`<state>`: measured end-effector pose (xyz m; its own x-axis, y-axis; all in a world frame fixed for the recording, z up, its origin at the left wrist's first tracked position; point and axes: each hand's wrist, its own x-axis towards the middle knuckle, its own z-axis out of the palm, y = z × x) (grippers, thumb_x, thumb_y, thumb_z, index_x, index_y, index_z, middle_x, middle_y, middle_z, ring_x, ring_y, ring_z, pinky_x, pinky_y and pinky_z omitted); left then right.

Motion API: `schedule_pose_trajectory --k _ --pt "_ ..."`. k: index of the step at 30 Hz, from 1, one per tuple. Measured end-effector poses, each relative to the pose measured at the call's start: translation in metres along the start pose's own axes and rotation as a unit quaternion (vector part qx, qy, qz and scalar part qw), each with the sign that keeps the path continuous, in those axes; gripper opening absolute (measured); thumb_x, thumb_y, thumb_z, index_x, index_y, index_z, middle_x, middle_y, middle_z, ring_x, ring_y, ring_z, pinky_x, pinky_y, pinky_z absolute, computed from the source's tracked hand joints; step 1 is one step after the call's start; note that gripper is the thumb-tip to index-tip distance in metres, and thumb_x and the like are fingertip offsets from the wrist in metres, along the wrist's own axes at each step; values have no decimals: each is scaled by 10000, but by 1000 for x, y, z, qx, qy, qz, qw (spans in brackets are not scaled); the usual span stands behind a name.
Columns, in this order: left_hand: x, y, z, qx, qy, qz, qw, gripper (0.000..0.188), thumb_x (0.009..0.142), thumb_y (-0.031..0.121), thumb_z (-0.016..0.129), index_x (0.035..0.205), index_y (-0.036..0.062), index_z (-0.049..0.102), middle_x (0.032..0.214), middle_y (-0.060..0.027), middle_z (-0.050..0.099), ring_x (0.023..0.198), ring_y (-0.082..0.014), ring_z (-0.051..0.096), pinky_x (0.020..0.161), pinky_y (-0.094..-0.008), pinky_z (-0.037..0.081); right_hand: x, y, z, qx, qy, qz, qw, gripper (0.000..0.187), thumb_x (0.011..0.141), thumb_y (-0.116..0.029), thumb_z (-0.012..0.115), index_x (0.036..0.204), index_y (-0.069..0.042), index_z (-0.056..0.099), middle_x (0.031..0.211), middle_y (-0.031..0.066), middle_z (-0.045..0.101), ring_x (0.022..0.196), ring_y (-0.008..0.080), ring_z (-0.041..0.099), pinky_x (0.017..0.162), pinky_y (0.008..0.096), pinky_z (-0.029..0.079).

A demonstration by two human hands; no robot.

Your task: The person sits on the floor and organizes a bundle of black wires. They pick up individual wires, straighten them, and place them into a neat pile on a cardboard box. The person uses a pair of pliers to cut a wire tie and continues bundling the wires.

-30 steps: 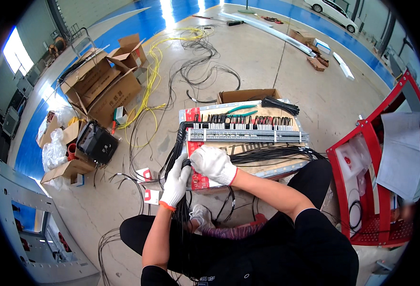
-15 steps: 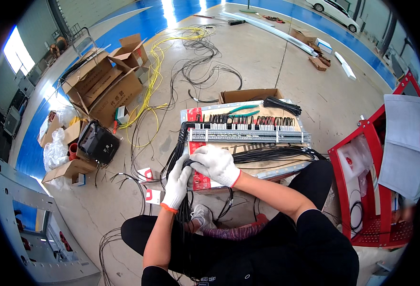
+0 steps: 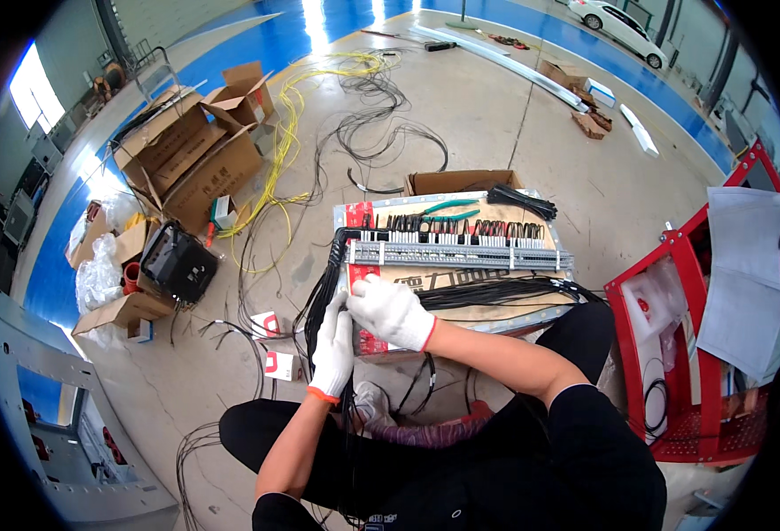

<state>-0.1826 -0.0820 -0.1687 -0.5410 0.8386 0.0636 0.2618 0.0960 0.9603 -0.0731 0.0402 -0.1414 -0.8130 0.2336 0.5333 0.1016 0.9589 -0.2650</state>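
A thick bundle of black wires [image 3: 323, 281] drops from the left end of a terminal rail [image 3: 461, 255] and runs down toward my lap. My left hand [image 3: 332, 347], in a white glove with an orange cuff, is wrapped round this bundle below the rail, its fingers pointing up. Just right of it my right hand [image 3: 392, 311], also gloved, has its fingers curled in close to the left fingertips. Whatever the right fingers pinch is hidden. Rows of black wires with white sleeves [image 3: 461, 232] stand along the rail's far side.
Green-handled pliers [image 3: 447, 209] and a bunch of black cable ties [image 3: 523, 200] lie beyond the rail. More black wires [image 3: 496, 292] stretch across the cardboard work surface. Small white boxes [image 3: 281, 365] sit at left, near large cartons [image 3: 204, 168]. A red metal frame [image 3: 704, 354] stands at right.
My right hand has drawn slightly away from the left, its fingers now curled higher up. The left fingers have straightened upward along the bundle. The view has shifted a little.
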Motion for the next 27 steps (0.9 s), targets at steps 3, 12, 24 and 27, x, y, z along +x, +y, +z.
schedule_pose_trajectory --k 3,12,24,27 --pt "2 3 -6 -141 -25 -67 987 382 1040 166 415 1370 22 540 907 10 594 743 -63 521 659 -213 459 2 4 -7 60 -8 34 998 139 837 -204 666 862 -68 653 896 103 598 860 319 619 685 429 545" --pt "5 -2 -7 -145 -19 -99 984 309 1031 150 435 1273 26 582 782 51 526 602 -23 428 519 -187 367 2 20 -2 303 -187 263 897 353 927 -341 662 1123 -64 568 1013 168 680 989 340 653 858 409 514" --pt "9 -3 -17 -136 -110 -20 984 679 955 58 546 1530 -61 204 1454 -180 462 1266 -239 523 1056 -331 416 14 48 14 578 -319 318 681 321 996 -380 528 1074 -69 555 704 -9 521 552 85 461 458 252 355" --pt "9 7 -14 169 -80 -21 982 726 940 140 583 1537 -13 198 1255 -288 592 1030 -353 657 889 -420 517 10 46 18 585 -296 346 671 285 996 -365 540 1060 -88 564 776 -10 536 571 64 452 473 240 360"
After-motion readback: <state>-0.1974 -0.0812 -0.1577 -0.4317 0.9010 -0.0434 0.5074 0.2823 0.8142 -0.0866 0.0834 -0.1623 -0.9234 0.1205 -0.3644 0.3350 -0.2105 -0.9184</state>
